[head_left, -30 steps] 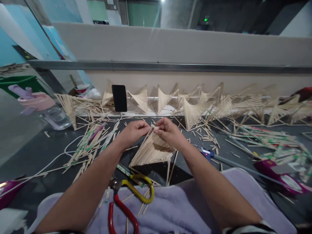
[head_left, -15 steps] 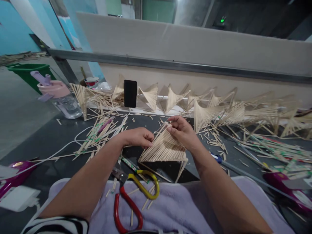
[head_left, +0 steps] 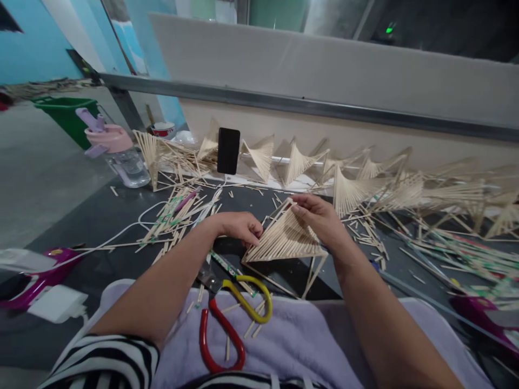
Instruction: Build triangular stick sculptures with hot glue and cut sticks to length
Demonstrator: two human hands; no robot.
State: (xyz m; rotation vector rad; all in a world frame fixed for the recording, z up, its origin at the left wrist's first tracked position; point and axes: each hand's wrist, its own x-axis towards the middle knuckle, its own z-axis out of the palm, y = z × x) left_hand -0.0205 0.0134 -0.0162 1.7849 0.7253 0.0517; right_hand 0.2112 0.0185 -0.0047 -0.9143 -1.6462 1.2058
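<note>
A twisted frame of thin wooden sticks (head_left: 286,237) stands on the dark table in front of me, its sticks laid side by side in a fan. My right hand (head_left: 318,216) grips its top corner between thumb and fingers. At the frame's left edge is my left hand (head_left: 244,229), fingers curled in and thumb against the sticks; whatever it may pinch is hidden. Below the left forearm, scissors (head_left: 237,300) with one red and one yellow handle lie partly on a purple cloth (head_left: 292,346) over my lap.
Several similar stick frames (head_left: 348,189) line the back of the table. Loose sticks (head_left: 170,221) lie left, more bundles (head_left: 474,254) right. A black phone (head_left: 228,151) stands upright behind. A pink-lidded bottle (head_left: 121,154) is far left. Magenta glue guns (head_left: 44,275) with cables flank me.
The whole view has shifted, so things appear farther right. Both hands stay at the same places on the stick frame, with little change of grip.
</note>
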